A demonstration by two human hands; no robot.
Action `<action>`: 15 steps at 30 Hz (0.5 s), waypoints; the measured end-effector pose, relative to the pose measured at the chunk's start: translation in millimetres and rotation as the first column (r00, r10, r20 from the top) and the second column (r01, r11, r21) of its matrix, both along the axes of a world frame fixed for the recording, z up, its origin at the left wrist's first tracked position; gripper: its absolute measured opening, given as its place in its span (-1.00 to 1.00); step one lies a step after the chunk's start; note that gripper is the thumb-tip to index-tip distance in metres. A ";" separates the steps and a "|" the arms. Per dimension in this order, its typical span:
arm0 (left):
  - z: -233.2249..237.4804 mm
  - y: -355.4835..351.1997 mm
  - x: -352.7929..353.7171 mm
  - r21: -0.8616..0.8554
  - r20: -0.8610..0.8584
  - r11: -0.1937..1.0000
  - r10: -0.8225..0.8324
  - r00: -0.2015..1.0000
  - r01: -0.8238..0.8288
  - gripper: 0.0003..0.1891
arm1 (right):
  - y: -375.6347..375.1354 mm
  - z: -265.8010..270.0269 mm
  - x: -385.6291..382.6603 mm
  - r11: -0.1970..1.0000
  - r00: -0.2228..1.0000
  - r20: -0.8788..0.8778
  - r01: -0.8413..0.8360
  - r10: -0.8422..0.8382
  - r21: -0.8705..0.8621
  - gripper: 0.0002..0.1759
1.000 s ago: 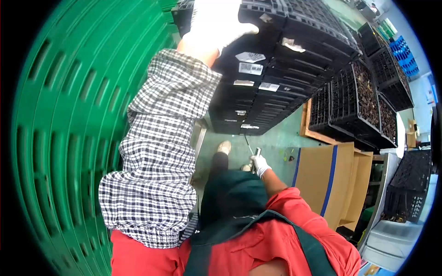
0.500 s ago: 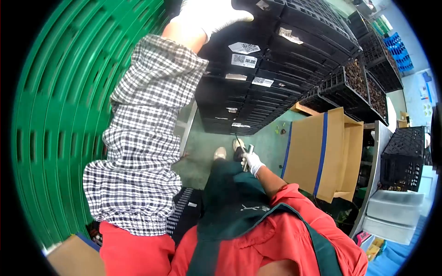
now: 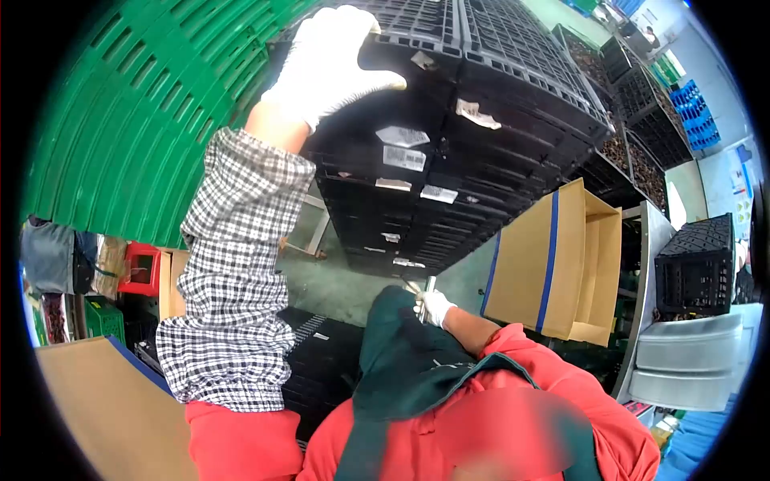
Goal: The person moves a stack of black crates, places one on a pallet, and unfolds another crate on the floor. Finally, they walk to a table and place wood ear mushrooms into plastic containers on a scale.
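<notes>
A tall stack of black plastic crates [image 3: 385, 204] with paper labels stands in front of me. My left hand [image 3: 329, 72], in a white glove, rests against the top crate's near upper edge. Its thumb is spread apart; the fingertips lie by the rim and are partly hidden. Lower down, my right hand [image 3: 435, 308], also gloved, is closed round a metal handle [image 3: 431, 285], whose lower end is hard to make out. That hand is beside my knee, near the foot of the stack.
Green slatted plastic crates [image 3: 136, 120] rise on the left. A cardboard box [image 3: 525, 264] with blue tape stands at the right, beside a metal-edged table [image 3: 642, 297]. Black crates with dark contents [image 3: 642, 172] are behind. More black crates [image 3: 321, 353] sit low at my left.
The view has shifted, showing more of the crate tops and the area at left. My left hand appears lower in view, still at the stack. My right hand keeps the metal handle; my shoes are now hidden.
</notes>
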State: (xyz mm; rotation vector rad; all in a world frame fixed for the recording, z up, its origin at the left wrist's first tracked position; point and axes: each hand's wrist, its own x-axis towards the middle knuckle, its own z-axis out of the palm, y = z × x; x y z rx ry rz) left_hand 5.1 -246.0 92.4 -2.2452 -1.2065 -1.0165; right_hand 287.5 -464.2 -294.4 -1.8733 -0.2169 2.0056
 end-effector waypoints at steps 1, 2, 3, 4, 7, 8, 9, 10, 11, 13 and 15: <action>-1.2 3.0 1.0 -0.004 -0.007 1.000 -0.020 1.000 0.020 -0.39 | 5.3 -2.2 5.5 1.000 0.999 -0.037 -0.003 0.002 -0.018 -0.91; -2.7 9.7 -3.4 0.011 0.022 0.999 -0.044 0.999 0.044 -0.39 | 13.6 -1.7 5.5 1.000 0.999 -0.029 -0.015 0.014 -0.026 -0.93; 2.1 16.0 -6.5 0.002 0.022 0.999 -0.043 0.999 0.043 -0.39 | 23.0 -0.3 3.2 0.999 0.999 -0.021 -0.027 0.026 -0.034 -0.94; 8.4 21.9 -9.4 -0.006 0.022 0.999 -0.041 0.999 0.041 -0.39 | 31.9 2.4 -0.7 0.998 0.999 -0.013 -0.039 0.038 -0.043 -0.96; 7.2 21.5 -24.4 0.035 0.045 0.998 -0.054 0.998 0.052 -0.39 | 27.7 -4.9 -16.0 0.996 0.996 -0.074 0.052 -0.058 -0.076 -0.97; 9.9 16.7 -32.6 0.060 0.039 0.997 -0.054 0.998 0.051 -0.38 | 28.6 -15.6 -16.6 0.992 0.964 -0.248 0.068 -0.094 -0.110 -0.93; 12.0 9.6 -41.2 0.085 0.032 0.995 -0.054 0.998 0.051 -0.38 | 18.7 -10.8 -21.0 0.992 0.974 -0.228 -0.043 0.014 -0.119 -0.86; 17.5 -2.9 -48.6 0.061 0.048 0.996 -0.062 0.997 0.059 -0.37 | 0.1 -12.1 -25.0 0.993 0.965 -0.249 -0.099 0.081 -0.062 -0.82; 22.6 -17.0 -55.7 0.048 0.065 0.996 -0.075 0.995 0.072 -0.36 | -10.5 -11.3 -30.2 0.993 0.956 -0.272 -0.117 0.105 -0.029 -0.79; 32.2 -53.0 -67.3 0.022 0.077 0.998 -0.066 0.995 0.064 -0.33 | -36.5 4.2 -57.4 0.992 0.975 -0.219 0.018 -0.045 -0.123 -0.79; 44.2 -87.8 -65.2 -0.035 0.039 0.999 0.007 0.999 -0.006 -0.31 | -67.4 52.6 -69.4 0.973 0.979 -0.168 0.079 -0.116 -0.215 -0.76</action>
